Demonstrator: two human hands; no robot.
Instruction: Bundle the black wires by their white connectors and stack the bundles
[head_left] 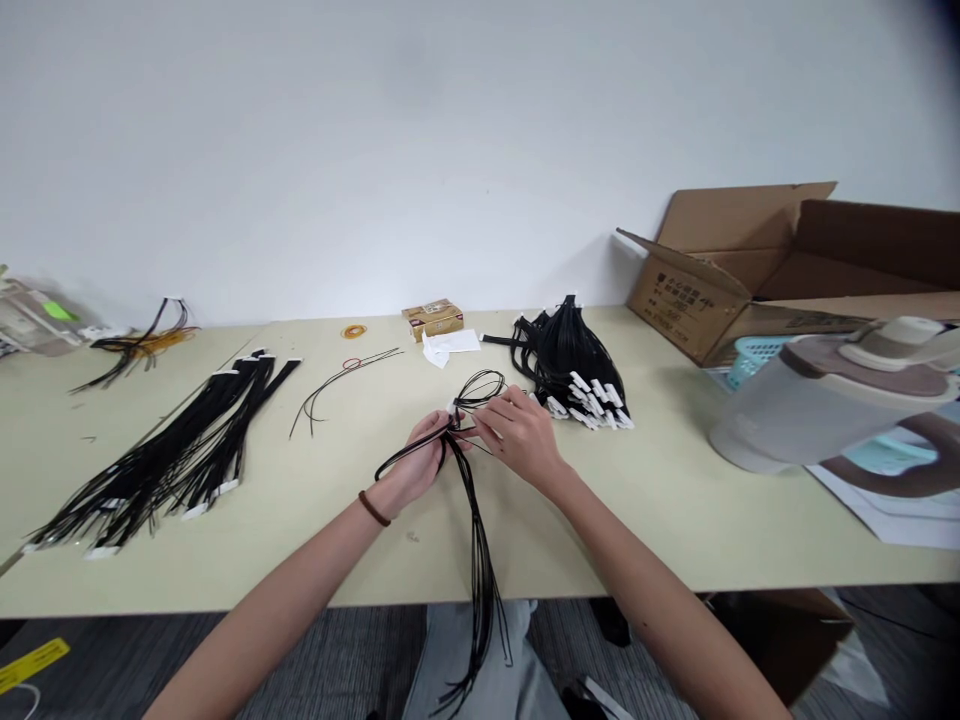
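My left hand (420, 462) is closed around a bundle of thin black cables (477, 540) that hangs over the table's near edge toward my lap. Close beside it, my right hand (521, 432) pinches the same bundle near its looped top end (480, 385), fingers pressed together. Both hands meet over the middle of the pale table (660, 500). A brown band sits on my left wrist.
A long row of black cables with white plugs (172, 455) lies at left. A stacked heap of them (574, 365) lies behind my right hand. Loose wires (341, 380), a small box (433, 318), an open cardboard carton (750, 265) and a grey jug (825, 400) stand around.
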